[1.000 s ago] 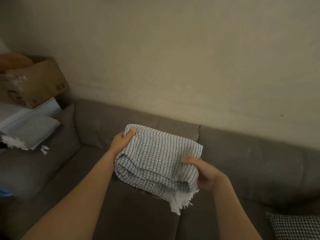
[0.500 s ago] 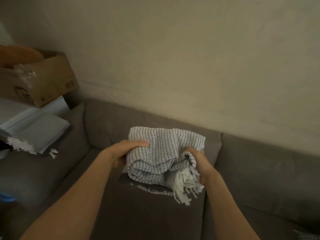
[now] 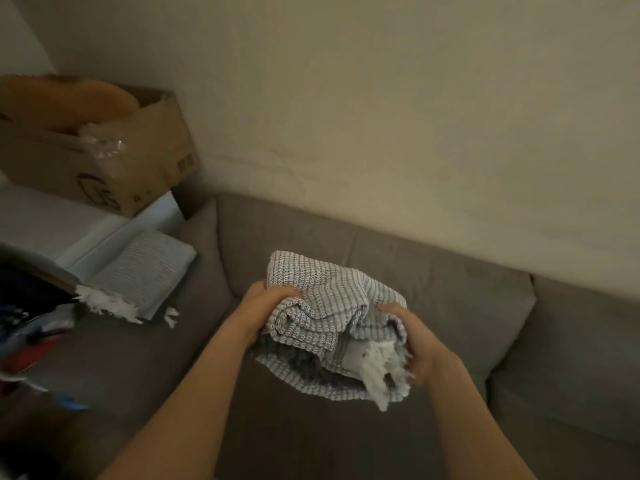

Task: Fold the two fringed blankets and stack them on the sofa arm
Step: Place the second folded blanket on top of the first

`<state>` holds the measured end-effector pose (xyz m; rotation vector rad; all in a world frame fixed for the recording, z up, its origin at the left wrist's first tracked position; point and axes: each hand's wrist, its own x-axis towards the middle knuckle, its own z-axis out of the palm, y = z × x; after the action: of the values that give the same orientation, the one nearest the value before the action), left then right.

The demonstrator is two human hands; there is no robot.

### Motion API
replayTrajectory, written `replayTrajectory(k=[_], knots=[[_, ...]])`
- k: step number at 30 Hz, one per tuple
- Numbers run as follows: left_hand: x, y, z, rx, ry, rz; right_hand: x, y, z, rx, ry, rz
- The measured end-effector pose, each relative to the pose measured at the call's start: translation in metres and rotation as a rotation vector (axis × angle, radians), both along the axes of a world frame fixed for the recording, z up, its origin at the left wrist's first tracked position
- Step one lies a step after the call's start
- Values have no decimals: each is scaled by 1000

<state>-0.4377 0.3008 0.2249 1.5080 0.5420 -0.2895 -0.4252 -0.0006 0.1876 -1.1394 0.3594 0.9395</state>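
Observation:
I hold a folded grey-and-white checked blanket above the grey sofa seat, its white fringe hanging out at the lower right. My left hand grips its left edge with the thumb on top. My right hand clasps the right end beside the fringe. A second folded pale blanket with white fringe lies on the sofa arm at the left, apart from both hands.
A cardboard box stands on a white surface behind the sofa arm. Dark and coloured clutter fills the left edge. The grey sofa back runs along the cream wall.
The blanket was bunched smaller between my hands, and the fringe now hangs out. The view has swung left, bringing the sofa arm and the second blanket closer to the middle.

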Motion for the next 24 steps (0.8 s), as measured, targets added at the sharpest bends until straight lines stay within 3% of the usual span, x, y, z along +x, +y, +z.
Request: replayTrajectory(k=[3,9,16,19,24], knots=[[1,27,1,7,21,89,8,27,-5,-20,-1,97],[2,73,3,84,35,31,49,84,-11,-174,-305,3],[16,152,-20,327,-247,223,97,160,-29,-57,-265,-184],[25,190,-29,438,-301,235,112,216,-28,-165,-466,-170],[52,277,-52,470,-233,426,158,322,-33,-290,-906,158]])
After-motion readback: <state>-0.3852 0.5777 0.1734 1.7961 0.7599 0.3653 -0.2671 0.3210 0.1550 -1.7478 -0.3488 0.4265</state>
